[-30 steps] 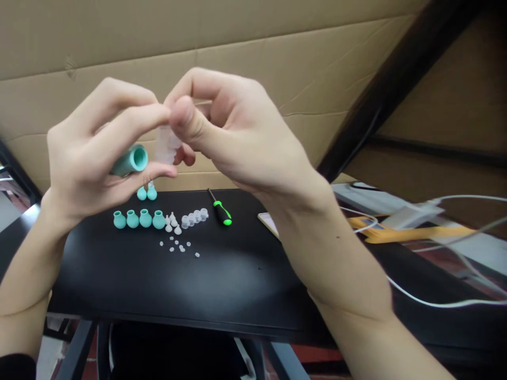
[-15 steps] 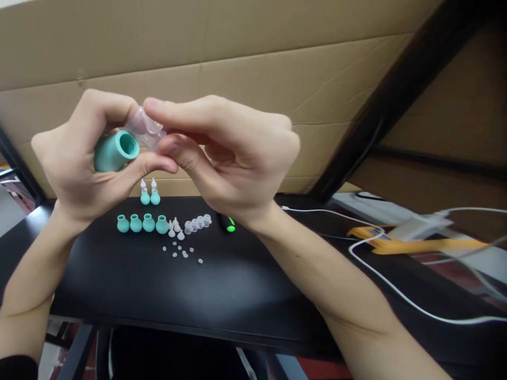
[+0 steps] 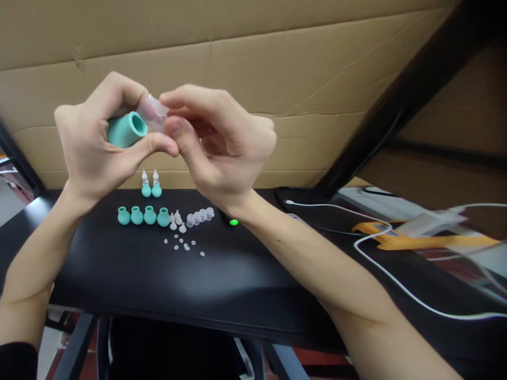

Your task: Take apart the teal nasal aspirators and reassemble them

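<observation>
My left hand point(image 3: 95, 137) is wrapped round a teal rubber bulb point(image 3: 122, 131), its open mouth facing right. A clear plastic cylindrical piece point(image 3: 153, 112) sits between my two hands, its left end against my left index finger. The thumb and index finger of my right hand point(image 3: 225, 142) are at its right end, pinching it. Below on the table are a row of teal bulbs point(image 3: 149, 215), several white pointed nozzles point(image 3: 178, 217), a row of clear cylindrical pieces point(image 3: 200, 216) and scattered small white discs point(image 3: 181, 241). Two bulbs with nozzles fitted point(image 3: 156, 184) stand upright behind.
The black table point(image 3: 158, 285) has a cardboard wall point(image 3: 253, 74) behind it. A black object with a green end point(image 3: 234, 222) lies partly behind my right wrist. On the right are a white cable point(image 3: 400, 277) and a yellow item point(image 3: 396, 241).
The view has tilted a little. Both hands, still close together, have shifted slightly up; the right hand has moved left and its fingers sit differently at the clear piece's end.
</observation>
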Demonstrator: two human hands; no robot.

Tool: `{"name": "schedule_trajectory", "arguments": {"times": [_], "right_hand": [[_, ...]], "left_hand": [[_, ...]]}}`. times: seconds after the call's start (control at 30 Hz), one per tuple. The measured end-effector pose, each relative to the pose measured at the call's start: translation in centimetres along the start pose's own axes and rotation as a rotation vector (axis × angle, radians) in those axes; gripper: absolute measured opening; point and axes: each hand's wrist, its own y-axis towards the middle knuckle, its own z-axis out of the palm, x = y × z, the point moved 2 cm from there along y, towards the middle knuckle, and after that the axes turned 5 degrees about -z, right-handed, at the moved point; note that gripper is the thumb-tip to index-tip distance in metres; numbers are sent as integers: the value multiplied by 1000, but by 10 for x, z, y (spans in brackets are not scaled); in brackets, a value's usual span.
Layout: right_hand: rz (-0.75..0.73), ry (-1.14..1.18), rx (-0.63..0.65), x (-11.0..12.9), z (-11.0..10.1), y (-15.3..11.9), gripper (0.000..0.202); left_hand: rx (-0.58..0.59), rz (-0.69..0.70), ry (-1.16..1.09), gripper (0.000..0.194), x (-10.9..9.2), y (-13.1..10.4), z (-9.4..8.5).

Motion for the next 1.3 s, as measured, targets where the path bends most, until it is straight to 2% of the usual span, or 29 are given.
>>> {"name": "schedule_trajectory", "arguments": {"times": [0.2, 0.4, 0.57, 0.67, 0.8, 0.93, 1.1, 1.3], "right_hand": [[9, 54, 35, -2, -1, 3, 42], [91, 137, 163, -10, 1, -1, 46], [74, 117, 233, -15, -3, 0, 46], [50, 84, 255, -19, -5, 2, 50], [-7, 135, 140, -24, 3, 1, 55], [-19, 198, -12, -24, 15, -6, 45], [128, 170, -88, -19, 24, -17, 43], [304, 214, -90, -18, 27, -21, 43]], "left_hand": [[49, 38, -20, 35, 7, 1, 3], [158, 72, 22, 42, 14, -1, 3], [222, -58, 96, 37, 11, -5, 1], [220, -2, 39, 45, 14, -5, 5], [139, 43, -12, 43, 22, -3, 10], [60, 15, -56, 42, 24, -4, 11], [62, -127, -53, 43, 18, -8, 13], [88, -267, -121, 46, 20, -10, 19]]}}
